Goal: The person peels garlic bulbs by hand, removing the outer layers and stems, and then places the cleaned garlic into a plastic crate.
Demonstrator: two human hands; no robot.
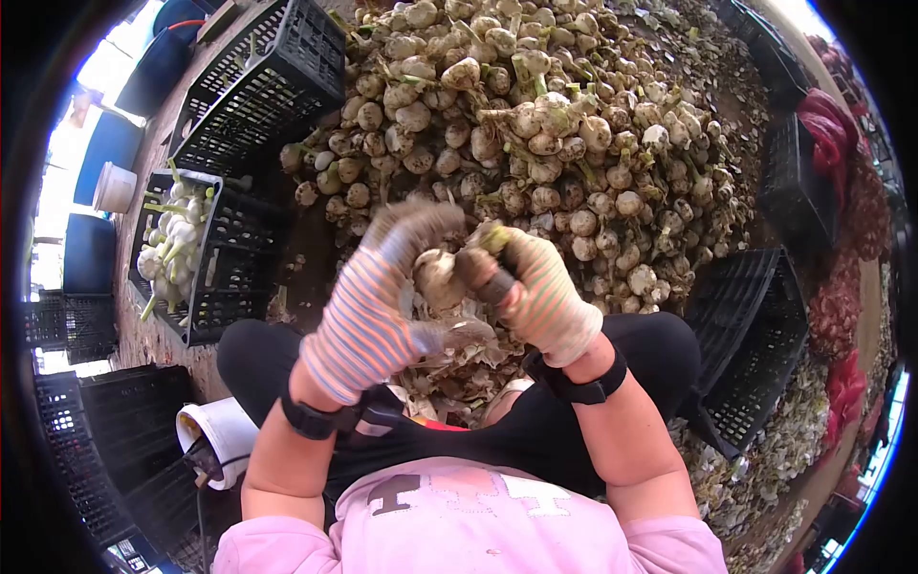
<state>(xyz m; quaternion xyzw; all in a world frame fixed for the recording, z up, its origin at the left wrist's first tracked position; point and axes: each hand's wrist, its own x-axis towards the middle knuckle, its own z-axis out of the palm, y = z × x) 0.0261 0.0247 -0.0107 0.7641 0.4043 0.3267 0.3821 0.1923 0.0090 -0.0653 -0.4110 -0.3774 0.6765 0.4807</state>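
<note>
Both my hands wear striped, soiled gloves and are raised over my lap. My left hand (378, 297) is blurred, its fingers curved apart beside a garlic bulb (437, 279); whether it touches the bulb is unclear. My right hand (538, 292) is closed round the green stem (493, 237) near the bulb, with dark tape or a band on a finger. Loose garlic skins (464, 359) lie below, between my legs. A large heap of dirty garlic bulbs (545, 124) spreads out in front of me.
At the left stands a black crate (206, 277) with cleaned white garlic (177, 239), below another black crate (258, 91). A white bucket (225, 435) is by my left leg. A tilted black crate (751, 344) is at the right, near red netting (827, 134).
</note>
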